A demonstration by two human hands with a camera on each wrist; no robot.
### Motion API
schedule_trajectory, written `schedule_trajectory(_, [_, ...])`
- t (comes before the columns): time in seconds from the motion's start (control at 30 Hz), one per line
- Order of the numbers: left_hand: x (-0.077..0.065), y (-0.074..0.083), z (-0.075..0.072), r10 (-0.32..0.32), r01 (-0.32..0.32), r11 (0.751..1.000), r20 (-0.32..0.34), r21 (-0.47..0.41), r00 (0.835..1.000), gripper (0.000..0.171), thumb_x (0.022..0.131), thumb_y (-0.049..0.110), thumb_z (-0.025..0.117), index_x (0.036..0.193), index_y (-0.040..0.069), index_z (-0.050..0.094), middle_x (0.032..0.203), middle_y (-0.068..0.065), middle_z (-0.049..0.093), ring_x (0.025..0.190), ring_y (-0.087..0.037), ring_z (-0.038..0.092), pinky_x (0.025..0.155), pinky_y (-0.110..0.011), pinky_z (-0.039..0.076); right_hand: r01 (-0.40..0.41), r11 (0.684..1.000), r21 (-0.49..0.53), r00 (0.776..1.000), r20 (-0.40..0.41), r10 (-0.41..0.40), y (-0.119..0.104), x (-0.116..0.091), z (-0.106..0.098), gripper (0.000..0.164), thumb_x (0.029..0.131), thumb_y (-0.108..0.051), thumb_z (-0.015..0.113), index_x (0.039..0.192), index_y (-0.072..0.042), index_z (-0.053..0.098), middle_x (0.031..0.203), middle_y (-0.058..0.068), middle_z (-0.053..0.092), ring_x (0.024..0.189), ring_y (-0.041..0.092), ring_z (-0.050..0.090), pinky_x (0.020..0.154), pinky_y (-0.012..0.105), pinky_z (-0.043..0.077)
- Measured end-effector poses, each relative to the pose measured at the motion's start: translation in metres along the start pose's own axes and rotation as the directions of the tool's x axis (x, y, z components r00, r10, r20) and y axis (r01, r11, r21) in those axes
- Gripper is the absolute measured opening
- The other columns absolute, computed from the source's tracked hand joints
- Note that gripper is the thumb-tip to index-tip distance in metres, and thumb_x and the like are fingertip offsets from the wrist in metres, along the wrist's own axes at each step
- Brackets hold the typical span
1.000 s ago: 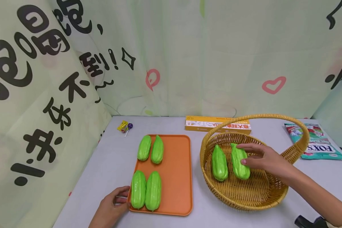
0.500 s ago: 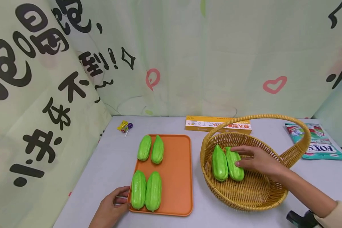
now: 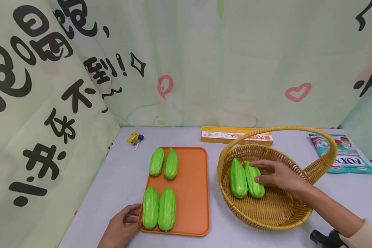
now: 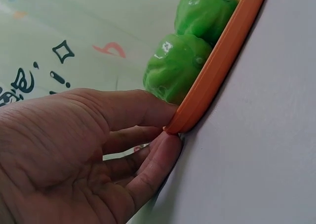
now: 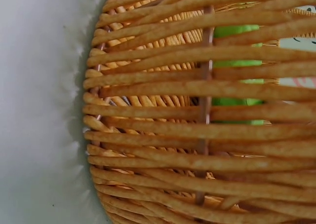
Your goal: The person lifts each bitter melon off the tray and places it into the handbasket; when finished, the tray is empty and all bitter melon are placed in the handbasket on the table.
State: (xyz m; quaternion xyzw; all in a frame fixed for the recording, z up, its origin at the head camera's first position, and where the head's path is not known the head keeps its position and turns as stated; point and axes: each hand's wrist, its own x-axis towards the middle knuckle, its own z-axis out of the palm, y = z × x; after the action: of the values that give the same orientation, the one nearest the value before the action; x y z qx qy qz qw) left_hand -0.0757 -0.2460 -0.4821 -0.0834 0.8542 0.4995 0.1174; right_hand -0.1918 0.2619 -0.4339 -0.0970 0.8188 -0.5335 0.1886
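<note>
My left hand (image 3: 120, 225) pinches the near left corner of the orange tray (image 3: 192, 193); the left wrist view has the thumb on the tray's rim (image 4: 197, 103) and fingertips beneath it. Two pairs of shiny green gourds lie on the tray's left side, among them a far gourd (image 3: 156, 162) and a near gourd (image 3: 166, 209). Inside the wicker basket (image 3: 266, 218), my right hand (image 3: 277, 176) grips a green gourd (image 3: 253, 184) from its right. Another gourd (image 3: 238, 178) lies close against its left side. Basket weave hides the right hand in the right wrist view.
The basket's tall handle (image 3: 297, 128) arches over its far side. Behind it lies a yellow box (image 3: 217, 135). A teal snack bag (image 3: 347, 158) is at the right, small wrapped sweets (image 3: 135, 138) at the back left. A printed curtain (image 3: 229, 69) borders the table.
My right hand has shifted left in the basket with its gourd, which now lies close beside the other one. My left hand and the tray stay in place.
</note>
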Motion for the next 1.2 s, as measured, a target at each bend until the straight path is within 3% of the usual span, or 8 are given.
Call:
schedule_trajectory(0.27, [-0.003,-0.005,-0.001,0.025,-0.026,0.999,0.017,0.020,1.000,0.057,0.081,0.012,0.076,0.133,-0.001,0.058,0.107,-0.005,0.063,0.089,-0.017,0.061,0.074,-0.028,0.053,0.021,0.999,-0.035,1.000,-0.018,-0.021,0.002,-0.002,0.001,0.062,0.089,-0.023,0.074,0.142,-0.002,0.051,0.139,0.027,0.050,0.121,0.041,0.053,0.084,0.031,0.052])
schedule_trajectory(0.53, [-0.001,-0.004,-0.001,0.040,-0.041,0.999,0.017,0.023,0.999,0.057,0.081,0.014,0.077,0.132,-0.002,0.058,0.106,-0.006,0.063,0.089,-0.017,0.061,0.074,-0.027,0.053,0.028,0.998,-0.052,0.999,-0.038,-0.030,-0.002,-0.004,-0.001,0.061,0.090,-0.024,0.073,0.142,-0.002,0.051,0.139,0.028,0.050,0.122,0.044,0.052,0.088,0.037,0.053])
schedule_trajectory(0.67, [-0.001,-0.002,-0.001,0.043,-0.043,0.999,0.009,0.027,0.999,0.057,0.082,0.014,0.078,0.132,-0.002,0.058,0.105,-0.006,0.063,0.089,-0.018,0.061,0.074,-0.027,0.053,0.052,0.993,-0.105,0.995,-0.073,-0.060,-0.013,-0.010,-0.001,0.058,0.092,-0.025,0.072,0.142,-0.004,0.052,0.142,0.026,0.047,0.121,0.046,0.052,0.089,0.044,0.052])
schedule_trajectory(0.77, [0.000,-0.001,-0.001,0.044,-0.045,0.999,0.013,0.026,0.999,0.057,0.082,0.015,0.077,0.132,-0.003,0.057,0.106,-0.006,0.063,0.089,-0.018,0.062,0.074,-0.027,0.053,0.079,0.981,-0.175,0.992,-0.088,-0.095,-0.033,-0.021,0.003,0.054,0.093,-0.027,0.070,0.140,-0.007,0.054,0.142,0.023,0.048,0.119,0.042,0.055,0.086,0.042,0.054])
schedule_trajectory(0.93, [0.000,-0.002,0.000,0.047,-0.047,0.999,0.002,0.027,0.999,0.057,0.082,0.015,0.077,0.132,-0.003,0.058,0.105,-0.006,0.063,0.090,-0.017,0.062,0.074,-0.027,0.053,0.183,0.967,-0.175,0.981,-0.028,-0.191,-0.074,-0.042,0.029,0.045,0.092,-0.027,0.071,0.133,-0.013,0.060,0.133,0.016,0.057,0.110,0.030,0.063,0.080,0.032,0.056])
schedule_trajectory(1.07, [0.000,-0.004,0.000,0.059,-0.059,0.998,-0.011,0.033,0.998,0.056,0.082,0.015,0.077,0.132,-0.002,0.058,0.105,-0.005,0.063,0.089,-0.017,0.062,0.074,-0.027,0.053,0.305,0.951,-0.058,0.952,0.060,-0.301,-0.097,-0.052,0.067,0.042,0.092,-0.021,0.072,0.132,-0.014,0.061,0.130,0.010,0.059,0.109,0.027,0.063,0.085,0.032,0.055])
schedule_trajectory(1.2, [0.001,-0.005,0.001,0.077,-0.077,0.997,-0.004,0.028,0.997,0.055,0.082,0.014,0.077,0.132,-0.002,0.058,0.106,-0.006,0.063,0.089,-0.017,0.061,0.074,-0.027,0.053,0.341,0.940,0.032,0.933,0.115,-0.342,-0.106,-0.048,0.109,0.044,0.092,-0.022,0.071,0.134,-0.018,0.059,0.134,0.004,0.057,0.117,0.026,0.058,0.089,0.034,0.053])
